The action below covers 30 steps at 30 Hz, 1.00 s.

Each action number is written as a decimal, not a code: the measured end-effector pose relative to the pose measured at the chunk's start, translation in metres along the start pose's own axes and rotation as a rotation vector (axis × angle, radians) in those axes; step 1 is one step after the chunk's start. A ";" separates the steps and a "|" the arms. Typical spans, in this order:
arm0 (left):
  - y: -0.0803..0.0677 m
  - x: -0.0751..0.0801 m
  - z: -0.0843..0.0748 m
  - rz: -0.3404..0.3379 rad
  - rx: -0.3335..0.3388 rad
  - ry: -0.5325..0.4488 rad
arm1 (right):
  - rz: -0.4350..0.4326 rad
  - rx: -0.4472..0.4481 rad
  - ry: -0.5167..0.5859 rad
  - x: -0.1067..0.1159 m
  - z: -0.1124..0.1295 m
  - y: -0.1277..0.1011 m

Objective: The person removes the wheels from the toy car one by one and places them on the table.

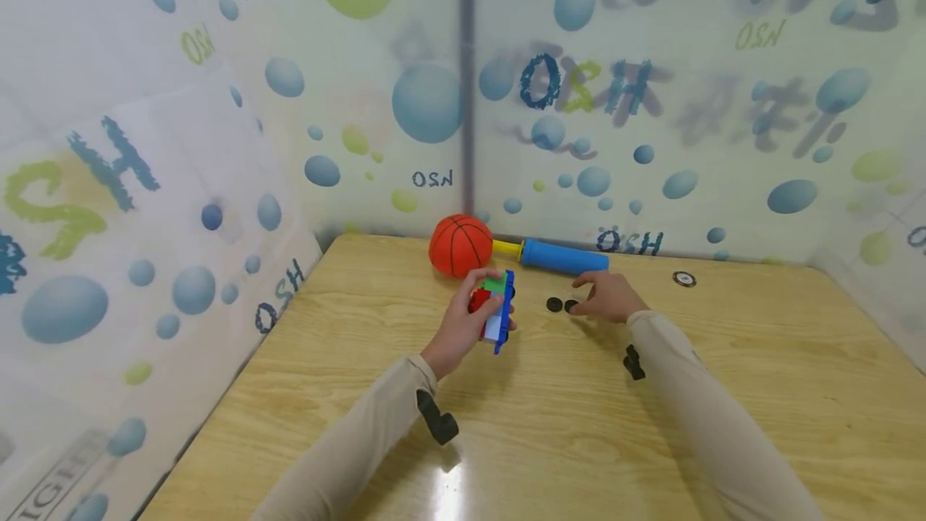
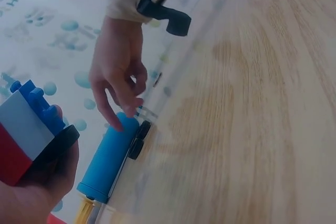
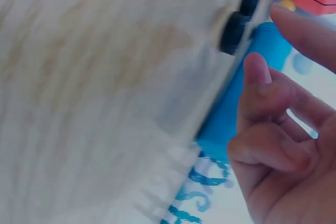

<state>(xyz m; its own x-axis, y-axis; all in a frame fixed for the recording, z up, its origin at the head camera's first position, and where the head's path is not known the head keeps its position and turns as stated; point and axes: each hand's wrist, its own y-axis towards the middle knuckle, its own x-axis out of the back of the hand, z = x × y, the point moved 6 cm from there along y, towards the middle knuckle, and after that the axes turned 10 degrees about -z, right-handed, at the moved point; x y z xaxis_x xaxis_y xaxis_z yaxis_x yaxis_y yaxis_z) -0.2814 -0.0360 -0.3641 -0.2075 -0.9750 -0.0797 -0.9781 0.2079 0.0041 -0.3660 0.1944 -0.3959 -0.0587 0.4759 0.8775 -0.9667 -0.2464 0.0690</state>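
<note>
Head view: left fingers grip a block toy, right fingers (loosely parted) near two black discs.

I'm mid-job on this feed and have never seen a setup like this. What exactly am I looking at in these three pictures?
There is no machine here: a person works with two bare hands. The wide picture comes from a camera worn on the head, looking forward and down. The other two come from cameras on the wrists, one each, so they look tilted. The left hand grips a block toy in blue, red, green and white. The right hand holds nothing; it hovers close to two small black discs on the wooden table. Farther back lie a red ball and a blue-and-yellow tube; a round chip lies off to the right.
</note>
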 end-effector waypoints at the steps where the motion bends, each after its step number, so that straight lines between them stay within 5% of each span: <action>1: 0.001 0.000 0.001 -0.002 0.003 -0.001 | -0.010 0.008 0.000 0.003 0.003 -0.001; 13: 0.015 0.004 0.008 -0.027 0.005 -0.009 | -0.099 0.172 0.178 0.031 0.067 -0.018; 22: 0.024 0.006 0.024 -0.047 0.011 0.015 | -0.117 0.272 0.267 0.029 0.103 -0.033; 30: 0.018 -0.002 0.026 0.048 0.033 -0.010 | -0.057 0.275 0.353 0.012 0.117 -0.041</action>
<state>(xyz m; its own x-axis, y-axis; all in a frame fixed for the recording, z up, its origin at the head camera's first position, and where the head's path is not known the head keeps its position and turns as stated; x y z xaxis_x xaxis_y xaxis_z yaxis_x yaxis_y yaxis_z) -0.2982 -0.0280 -0.3898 -0.2540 -0.9630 -0.0901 -0.9661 0.2571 -0.0248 -0.2976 0.1116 -0.3326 -0.1353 0.7425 0.6560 -0.8717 -0.4040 0.2775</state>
